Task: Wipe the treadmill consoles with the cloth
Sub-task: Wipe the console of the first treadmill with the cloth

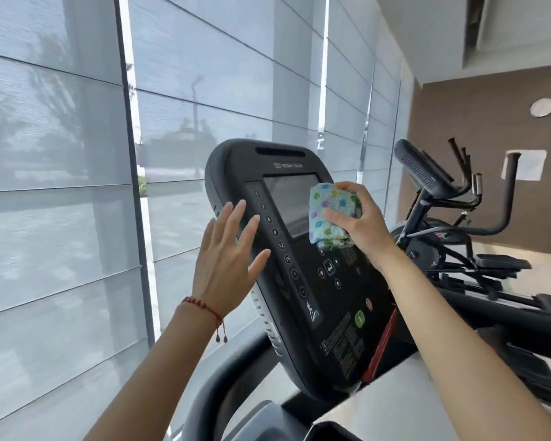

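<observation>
A black treadmill console point(299, 281) with a dark screen point(287, 198) and rows of buttons stands tilted in the middle of the view. My right hand point(357, 221) grips a folded pale-blue cloth with coloured dots point(328, 208) and presses it against the screen's lower right corner. My left hand point(226, 256), with a red bracelet at the wrist, is spread with straight fingers by the console's left edge; whether it touches the edge I cannot tell.
Grey window blinds point(77, 186) fill the left and back. A second machine's console point(423, 167) and an elliptical trainer point(477, 243) stand to the right, before a brown wall. The treadmill's curved handrail point(210, 393) runs below the console.
</observation>
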{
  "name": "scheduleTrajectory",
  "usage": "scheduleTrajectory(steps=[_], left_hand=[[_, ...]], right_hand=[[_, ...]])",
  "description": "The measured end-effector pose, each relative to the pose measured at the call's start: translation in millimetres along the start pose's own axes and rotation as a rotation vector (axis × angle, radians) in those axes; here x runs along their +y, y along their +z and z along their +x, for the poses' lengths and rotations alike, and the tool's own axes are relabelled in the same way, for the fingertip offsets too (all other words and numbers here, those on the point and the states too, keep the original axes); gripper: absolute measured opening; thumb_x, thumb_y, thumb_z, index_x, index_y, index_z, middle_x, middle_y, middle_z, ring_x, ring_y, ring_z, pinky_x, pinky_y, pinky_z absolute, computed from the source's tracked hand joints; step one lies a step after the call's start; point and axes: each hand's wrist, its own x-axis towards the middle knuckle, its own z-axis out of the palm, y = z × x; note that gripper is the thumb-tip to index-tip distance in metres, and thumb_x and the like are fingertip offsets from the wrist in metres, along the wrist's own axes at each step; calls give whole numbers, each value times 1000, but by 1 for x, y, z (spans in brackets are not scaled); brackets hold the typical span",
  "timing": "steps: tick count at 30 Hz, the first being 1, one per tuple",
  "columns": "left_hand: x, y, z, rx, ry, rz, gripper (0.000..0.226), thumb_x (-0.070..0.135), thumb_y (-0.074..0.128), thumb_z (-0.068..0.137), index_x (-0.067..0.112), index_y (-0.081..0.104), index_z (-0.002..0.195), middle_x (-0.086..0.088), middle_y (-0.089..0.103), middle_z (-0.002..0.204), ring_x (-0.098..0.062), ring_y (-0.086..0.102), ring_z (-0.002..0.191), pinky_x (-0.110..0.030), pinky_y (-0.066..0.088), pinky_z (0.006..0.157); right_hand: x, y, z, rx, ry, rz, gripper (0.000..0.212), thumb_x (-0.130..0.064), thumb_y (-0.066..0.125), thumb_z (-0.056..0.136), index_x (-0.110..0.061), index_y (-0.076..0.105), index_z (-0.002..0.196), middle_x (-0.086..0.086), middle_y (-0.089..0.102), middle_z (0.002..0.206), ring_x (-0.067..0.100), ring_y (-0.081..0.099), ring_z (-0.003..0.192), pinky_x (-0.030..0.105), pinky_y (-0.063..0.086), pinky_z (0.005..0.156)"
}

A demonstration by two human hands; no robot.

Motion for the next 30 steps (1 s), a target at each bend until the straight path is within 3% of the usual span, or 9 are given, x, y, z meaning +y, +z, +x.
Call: scheduleTrajectory(steps=[4,9,12,14,16,19,22,26,30], left_hand=[[-1,16,17,-15,-6,53,59,44,36,89,4,49,131,-17,37,144,-31,25,136,-48,26,108],[-3,35,20,-15,3,97,61,42,34,92,1,40,137,-17,26,150,-32,16,140,-49,23,110],[-4,41,19,19,10,107,60,39,32,93,1,35,140,-18,23,151,-33,14,141,-48,20,111],[-5,43,20,42,15,110,59,39,29,95,2,29,142,-17,21,151,-32,12,141,-47,19,110],[-5,45,21,53,6,114,58,41,21,98,4,24,143,-17,18,152,-32,10,142,-47,19,110],[-4,47,22,49,-7,121,58,41,17,99,3,25,142,-18,18,152,-32,10,141,-49,22,110],[-3,47,21,57,-7,134,58,35,28,96,0,28,142,-19,19,151,-33,10,141,-49,22,110],[-2,45,22,65,-8,165,59,34,32,94,-1,31,141,-20,21,151,-34,13,140,-51,24,110],[-2,41,22,86,18,217,57,34,35,93,-2,39,137,-21,28,147,-36,20,138,-50,25,110]], right_hand=[[12,4,36,-63,-17,-41,39,-1,66,81,-22,49,109,8,51,118,17,55,102,13,54,67],[40,10,62,-117,-59,-130,38,-6,66,83,-31,49,106,1,53,114,12,58,97,16,54,69],[57,20,70,-105,-58,-163,35,-9,63,85,-33,48,105,-9,55,103,14,61,94,30,57,73],[63,27,75,-83,-41,-143,32,-10,61,86,-34,49,103,-3,58,104,25,63,95,43,58,74],[66,32,80,-63,-60,-178,28,-16,63,85,-31,51,105,0,60,103,26,64,93,44,58,73],[64,38,83,-33,-113,-220,30,-26,70,80,-26,55,106,-7,60,97,18,62,90,36,55,77],[54,50,84,-41,-169,-194,27,-26,71,78,-28,55,100,-18,58,88,4,59,83,27,51,78],[42,64,85,-94,-274,-200,25,-29,69,80,-27,58,102,-20,61,92,-1,60,85,14,46,80],[46,56,89,-140,-311,-289,27,-32,64,85,-22,56,109,-19,58,94,-10,55,81,-1,38,73]])
